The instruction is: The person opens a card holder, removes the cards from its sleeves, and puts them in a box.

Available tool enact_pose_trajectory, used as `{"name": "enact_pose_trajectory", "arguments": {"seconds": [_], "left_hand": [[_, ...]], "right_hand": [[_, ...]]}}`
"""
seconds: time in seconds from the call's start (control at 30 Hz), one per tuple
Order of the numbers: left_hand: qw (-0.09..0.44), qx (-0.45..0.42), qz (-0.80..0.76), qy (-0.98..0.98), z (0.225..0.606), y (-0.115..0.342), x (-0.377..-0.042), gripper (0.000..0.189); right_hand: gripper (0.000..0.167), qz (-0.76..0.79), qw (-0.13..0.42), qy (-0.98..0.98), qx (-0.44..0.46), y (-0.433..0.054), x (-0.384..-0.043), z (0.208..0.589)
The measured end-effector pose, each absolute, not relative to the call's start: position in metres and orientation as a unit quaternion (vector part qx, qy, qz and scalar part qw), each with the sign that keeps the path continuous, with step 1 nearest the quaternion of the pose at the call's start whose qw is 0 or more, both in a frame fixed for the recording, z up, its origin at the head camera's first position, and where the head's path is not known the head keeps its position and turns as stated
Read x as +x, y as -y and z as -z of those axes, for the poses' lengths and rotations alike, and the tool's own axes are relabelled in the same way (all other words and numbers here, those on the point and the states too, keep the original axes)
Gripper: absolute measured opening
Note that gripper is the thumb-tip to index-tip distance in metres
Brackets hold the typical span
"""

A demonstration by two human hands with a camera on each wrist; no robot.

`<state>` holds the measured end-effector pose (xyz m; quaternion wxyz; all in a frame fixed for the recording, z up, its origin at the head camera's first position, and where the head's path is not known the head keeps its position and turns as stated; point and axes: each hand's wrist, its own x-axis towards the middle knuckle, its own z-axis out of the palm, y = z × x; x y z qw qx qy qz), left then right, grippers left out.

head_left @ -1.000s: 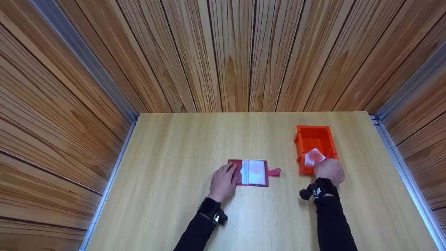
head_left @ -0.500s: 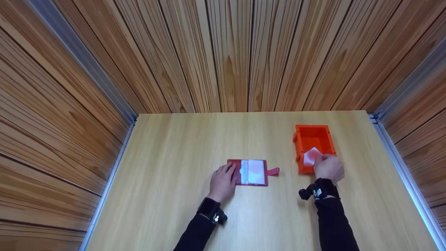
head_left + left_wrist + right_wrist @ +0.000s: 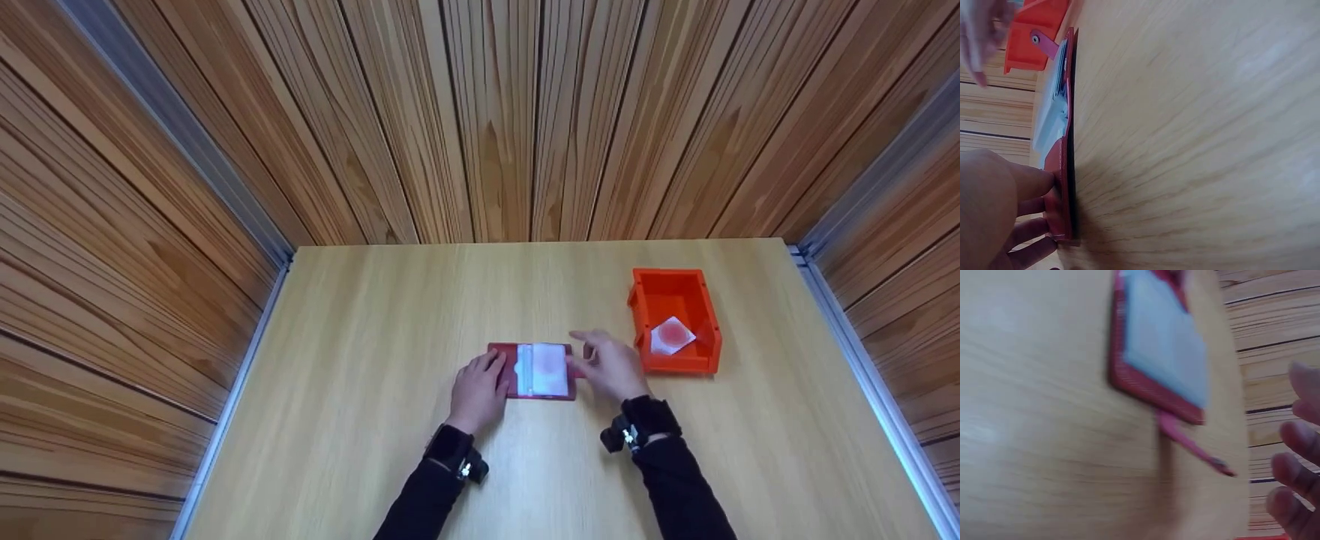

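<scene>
We log both grips released: left hand (image 3: 477, 394) resting on red rectangular leather-look wallet (image 3: 530, 371), right hand (image 3: 611, 366) cut off in its wrist view; pink-marked white card (image 3: 673, 336) unreadable.

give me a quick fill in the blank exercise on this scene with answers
The person's ____ hand rests on the red card holder.
The holder lies ____, not closed.
In the head view, the orange bin stands to the holder's ____.
The white card lies ____ the bin, not outside it.

left; open; right; inside
</scene>
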<state>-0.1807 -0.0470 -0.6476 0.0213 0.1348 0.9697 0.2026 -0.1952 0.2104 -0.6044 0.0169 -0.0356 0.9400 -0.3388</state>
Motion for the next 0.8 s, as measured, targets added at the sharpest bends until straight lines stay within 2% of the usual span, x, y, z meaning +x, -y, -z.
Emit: {"name": "enact_pose_trajectory", "arguments": {"seconds": [0.13,0.3,0.5,0.8], "left_hand": [[0.009,0.143,-0.201,-0.969,0.650,0.048,-0.181,0.049],[0.001,0.148,-0.209,-0.967,0.651,0.049,-0.181,0.048],[0.013,0.145,-0.213,-0.966,0.650,0.048,-0.180,0.049],[-0.011,0.150,-0.200,-0.968,0.654,0.049,-0.180,0.048]], "right_hand": [[0.068,0.303,0.078,-0.949,-0.039,-0.207,-0.191,0.623],[0.080,0.272,0.108,-0.955,-0.049,-0.205,-0.190,0.637],[0.079,0.240,0.113,-0.962,-0.069,-0.205,-0.191,0.645],[0.066,0.280,0.090,-0.954,-0.063,-0.200,-0.193,0.649]]}}
